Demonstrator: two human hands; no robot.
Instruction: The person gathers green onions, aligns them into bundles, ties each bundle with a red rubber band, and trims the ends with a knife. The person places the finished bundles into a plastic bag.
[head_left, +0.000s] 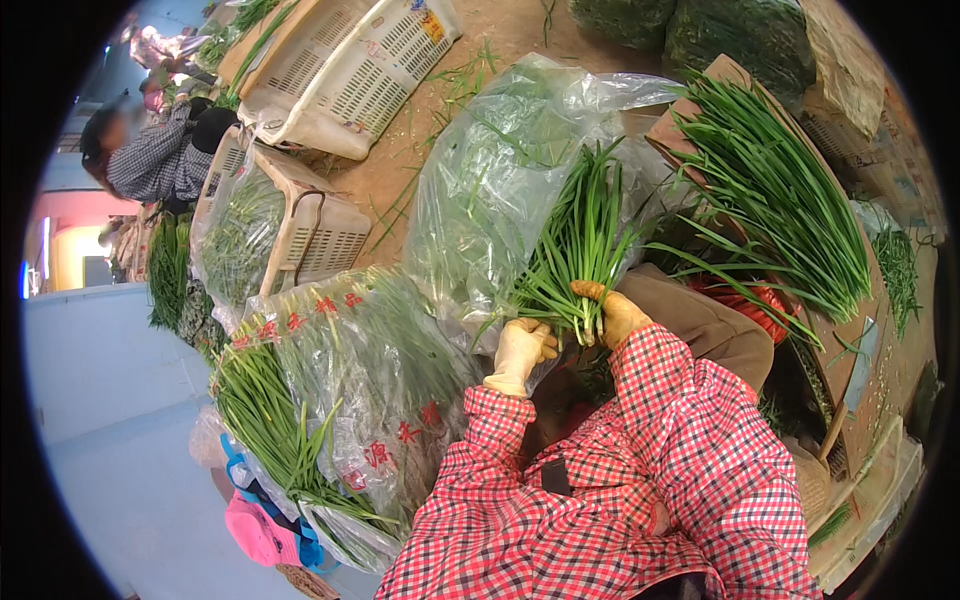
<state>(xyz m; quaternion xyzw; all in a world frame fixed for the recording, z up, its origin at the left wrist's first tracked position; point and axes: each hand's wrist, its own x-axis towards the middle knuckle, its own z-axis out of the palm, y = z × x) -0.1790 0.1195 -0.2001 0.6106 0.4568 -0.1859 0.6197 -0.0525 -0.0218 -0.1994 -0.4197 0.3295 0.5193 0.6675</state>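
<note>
Gloved in yellowish fabric, my right hand (616, 313) grips a bunch of long green leaves (589, 232) near its pale cut ends, with the leaf tips pointing away from me. My left hand (523, 346), in a similar glove, is just left of those ends with its fingers curled; whether it pinches a leaf or the bag edge I cannot tell. Behind the bunch lies a large clear plastic bag (487, 202) with greens inside. A printed clear bag (375, 360) of greens is at the left, with loose long leaves (262, 405) along its side.
A board (664, 135) at the right bears a big pile of long leaves (780, 195); a knife (861, 364) lies near its edge. White plastic crates (360, 82) stand at the upper left, and a person (154, 161) in a checked top is beyond. A pink hat (259, 529) is lower left.
</note>
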